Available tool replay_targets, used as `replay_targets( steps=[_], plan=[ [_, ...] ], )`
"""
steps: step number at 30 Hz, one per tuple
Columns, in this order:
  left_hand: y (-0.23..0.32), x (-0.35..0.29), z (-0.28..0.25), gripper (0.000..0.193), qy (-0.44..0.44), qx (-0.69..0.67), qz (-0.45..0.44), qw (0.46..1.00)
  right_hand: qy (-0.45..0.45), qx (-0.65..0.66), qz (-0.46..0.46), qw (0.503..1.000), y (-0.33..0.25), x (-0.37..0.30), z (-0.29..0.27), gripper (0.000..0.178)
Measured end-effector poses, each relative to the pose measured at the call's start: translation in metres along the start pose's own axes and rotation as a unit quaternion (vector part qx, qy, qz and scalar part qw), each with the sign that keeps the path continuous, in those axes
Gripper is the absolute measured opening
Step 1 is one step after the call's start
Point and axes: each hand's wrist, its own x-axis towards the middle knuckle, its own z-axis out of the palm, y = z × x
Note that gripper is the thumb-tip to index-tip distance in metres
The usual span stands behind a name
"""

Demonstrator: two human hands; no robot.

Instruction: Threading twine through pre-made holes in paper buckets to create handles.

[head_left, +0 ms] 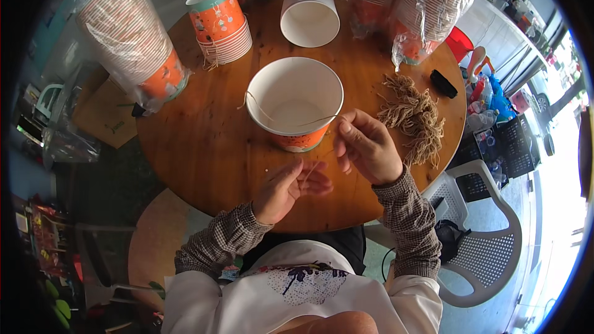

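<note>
In front of me on the round wooden table (204,167) stands a large orange paper bucket (298,142) with a white inside, upright with its mouth facing up. A thin piece of twine (318,120) runs from its left rim across the opening to the right rim. My right hand (370,143) pinches that twine between thumb and forefinger beside the right rim. Just below the bucket, my left hand (286,188) is held palm up with fingers apart, slightly blurred. A loose end of the twine seems to hang near its fingertips; whether it touches them I cannot tell.
A tangled bundle of twine (416,120) and a black object (443,83) lie on the right. Behind stand an upside-down stack of orange buckets (216,18), a white bucket on its side (309,21), and plastic-wrapped stacks (127,34). A grey chair (489,247) stands at right.
</note>
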Motion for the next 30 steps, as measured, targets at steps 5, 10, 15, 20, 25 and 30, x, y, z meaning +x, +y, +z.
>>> replay_targets(
  steps=[5,10,15,20,25,30],
  plan=[
    [0.003,-0.017,-0.002,0.032,0.053,0.092,-0.095,0.99,0.05,-0.014,0.027,0.998,0.011,-0.021,-0.018,0.02],
    [0.007,-0.023,0.002,0.018,0.011,0.436,0.009,0.9,0.196,-0.39,-0.115,0.893,0.029,-0.039,-0.009,0.026],
    [0.009,-0.027,0.012,0.014,-0.006,0.603,0.149,0.784,-0.011,-0.185,0.022,0.982,0.046,-0.055,0.028,0.033],
    [0.021,-0.022,0.012,0.015,0.018,0.654,0.278,0.703,0.012,-0.154,-0.016,0.988,0.07,-0.051,0.026,0.027],
    [0.026,-0.022,0.0,0.011,0.097,0.554,0.183,0.807,0.108,-0.177,-0.009,0.978,0.062,-0.052,0.028,0.009],
    [0.015,-0.02,-0.007,0.033,0.055,0.517,0.196,0.831,0.101,-0.194,-0.033,0.975,0.062,-0.052,0.031,0.008]
  ],
)
